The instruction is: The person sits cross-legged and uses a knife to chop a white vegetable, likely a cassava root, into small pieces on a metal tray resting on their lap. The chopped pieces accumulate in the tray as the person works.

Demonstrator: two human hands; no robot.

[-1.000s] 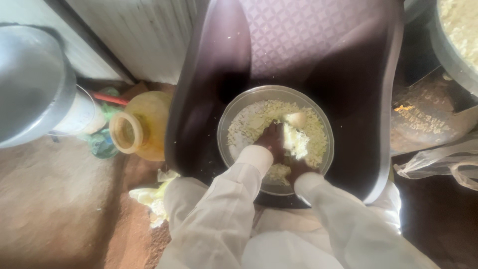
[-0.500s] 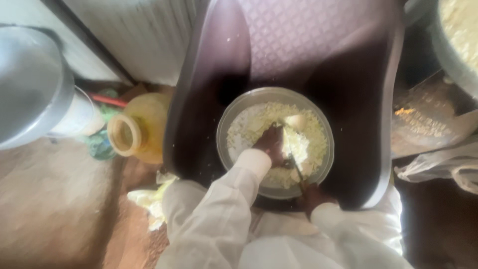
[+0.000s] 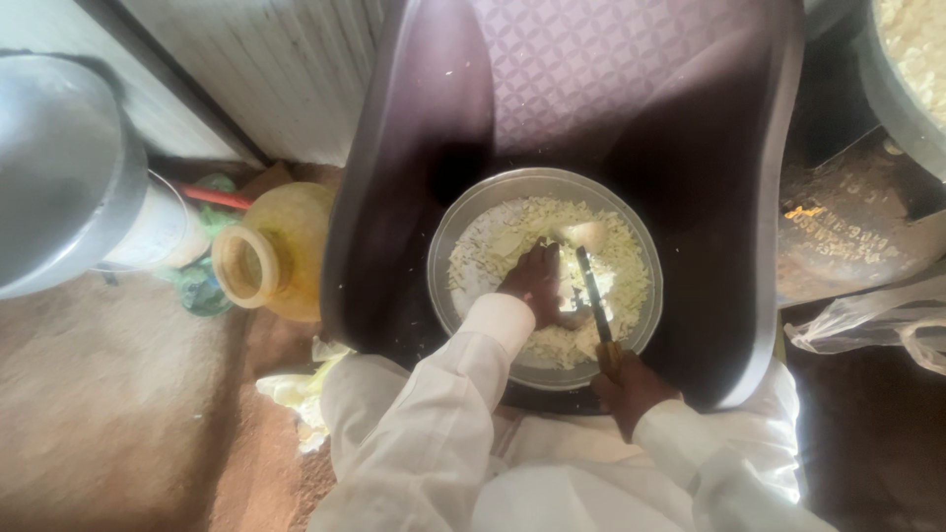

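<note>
A round metal bowl [image 3: 463, 222] full of chopped pale-yellow pieces rests on the seat of a dark plastic chair [image 3: 394, 197]. My left hand [image 3: 534, 284] reaches into the bowl and presses down on a pale chunk [image 3: 587, 235] among the pieces. My right hand [image 3: 629, 389] is at the bowl's near rim, closed around the handle of a knife [image 3: 593, 294] whose dark blade points away from me over the food, just right of my left hand. Both arms wear white sleeves.
A yellow plastic jug [image 3: 271, 261] lies on the ground left of the chair. A large metal pot [image 3: 59, 177] stands at far left. A second container of pale food [image 3: 912, 49] sits at top right, and a clear plastic bag [image 3: 877, 325] lies at right.
My right hand has drawn back from inside the bowl to its near rim, and the knife blade now shows, lying over the food. My left hand stays on the pieces.
</note>
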